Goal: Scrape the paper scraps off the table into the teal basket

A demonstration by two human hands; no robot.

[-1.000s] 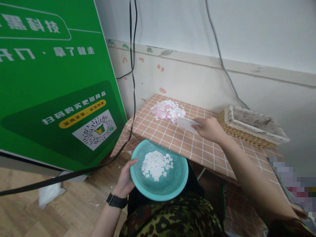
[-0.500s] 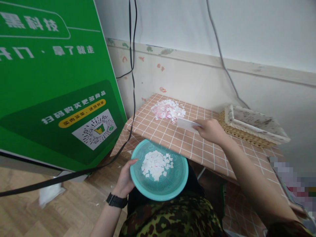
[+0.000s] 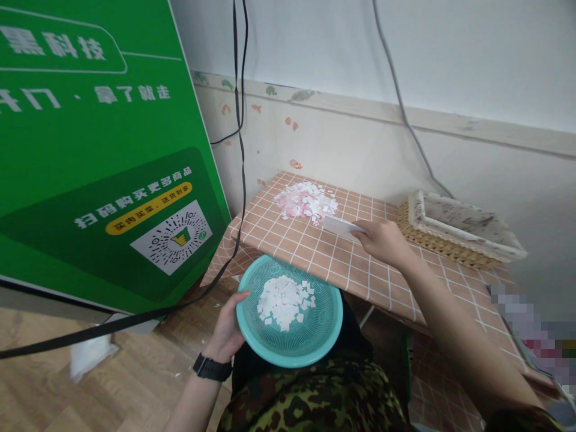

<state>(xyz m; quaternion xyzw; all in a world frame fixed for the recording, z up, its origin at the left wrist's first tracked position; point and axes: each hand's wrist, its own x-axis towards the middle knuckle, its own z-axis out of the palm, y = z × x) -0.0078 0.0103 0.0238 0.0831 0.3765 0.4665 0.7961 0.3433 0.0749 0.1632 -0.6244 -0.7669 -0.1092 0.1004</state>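
Note:
My left hand (image 3: 230,327) grips the left rim of a teal plastic colander (image 3: 288,354), held below the table's front edge. White paper scraps (image 3: 283,303) lie in its bottom. Over the table, my right hand (image 3: 382,237) is closed on the right end of a flat white card (image 3: 342,227), whose kind I cannot make out exactly. The card's left end is at the near right edge of a heap of pink and white paper scraps (image 3: 301,201) on the checked tablecloth (image 3: 306,243).
A cloth-lined wicker basket (image 3: 450,240) stands at the table's right rear. Black cables (image 3: 243,162) hang in front of the green cabinet (image 3: 108,138) and the table's left corner. A white bag (image 3: 92,354) lies on the wooden floor. A grey cable (image 3: 400,105) runs down the wall.
Almost nothing differs. The card has tilted very slightly in my right hand beside the heap, while the colander and my left hand stay in place.

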